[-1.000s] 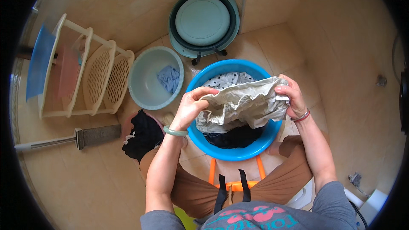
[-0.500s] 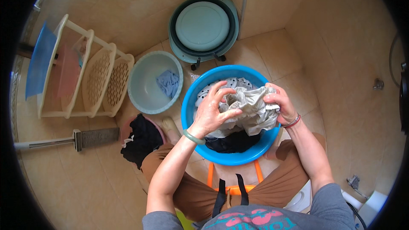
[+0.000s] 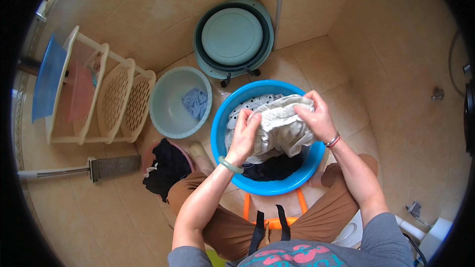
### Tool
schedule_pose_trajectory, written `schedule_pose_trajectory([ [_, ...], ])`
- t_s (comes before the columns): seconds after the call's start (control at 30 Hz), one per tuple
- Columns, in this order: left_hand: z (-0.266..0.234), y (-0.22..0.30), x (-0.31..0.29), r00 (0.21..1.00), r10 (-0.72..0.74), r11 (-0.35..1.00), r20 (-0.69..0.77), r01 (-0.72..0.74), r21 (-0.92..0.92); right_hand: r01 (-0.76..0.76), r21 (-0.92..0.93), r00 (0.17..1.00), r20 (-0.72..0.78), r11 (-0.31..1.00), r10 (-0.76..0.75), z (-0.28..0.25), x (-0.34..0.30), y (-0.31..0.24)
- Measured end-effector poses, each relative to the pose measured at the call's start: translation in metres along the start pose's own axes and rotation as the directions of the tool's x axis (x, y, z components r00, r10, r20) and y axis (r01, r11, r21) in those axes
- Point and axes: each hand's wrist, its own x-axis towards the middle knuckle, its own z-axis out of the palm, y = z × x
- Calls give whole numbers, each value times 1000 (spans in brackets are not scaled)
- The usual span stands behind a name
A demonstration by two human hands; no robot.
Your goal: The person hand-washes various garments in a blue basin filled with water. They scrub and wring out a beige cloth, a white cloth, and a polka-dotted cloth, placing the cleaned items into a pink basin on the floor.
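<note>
In the head view you have two hands, and both are grasping the one grey cloth. Your left hand pinches its left end, and your right hand grips its upper right, thumb on top. The cloth is right of centre in the frame, bunched over the one blue tub. In that tub you can see one spotted cloth at the back and dark fabric at the front.

You have three other basins: a green basin left of centre with one blue cloth in it, a pink basin below that, holding black fabric, and a teal basin upright at the top. One rack stands at upper left, with one long-handled brush under it.

A second ago you had the cloth stretched wide; half a second ago your left fingers were spread. Now they have closed on it, and it is gathered tighter. The basins keep their arrangement.
</note>
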Motion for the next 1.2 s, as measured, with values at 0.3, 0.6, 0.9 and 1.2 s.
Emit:
schedule_pose_trajectory([
  [0.3, 19, -13, 15, 891, -290, 957, -349, 268, -113, 680, -378, 732, 405, 628, -548, 92, -64, -24],
  [0.6, 31, -38, 3, 876, -257, 966, -407, 235, -104, 259, -507, 957, 20, 822, -290, 91, 4, 63],
  [0.9, 44, -42, 6, 832, -349, 918, -430, 211, -336, 434, -547, 892, 149, 715, -427, 93, 2, 50],
  [1.2, -23, -77, 23, 948, -100, 995, -303, 90, -47, 550, -441, 828, 178, 709, -531, 115, -36, 11],
])
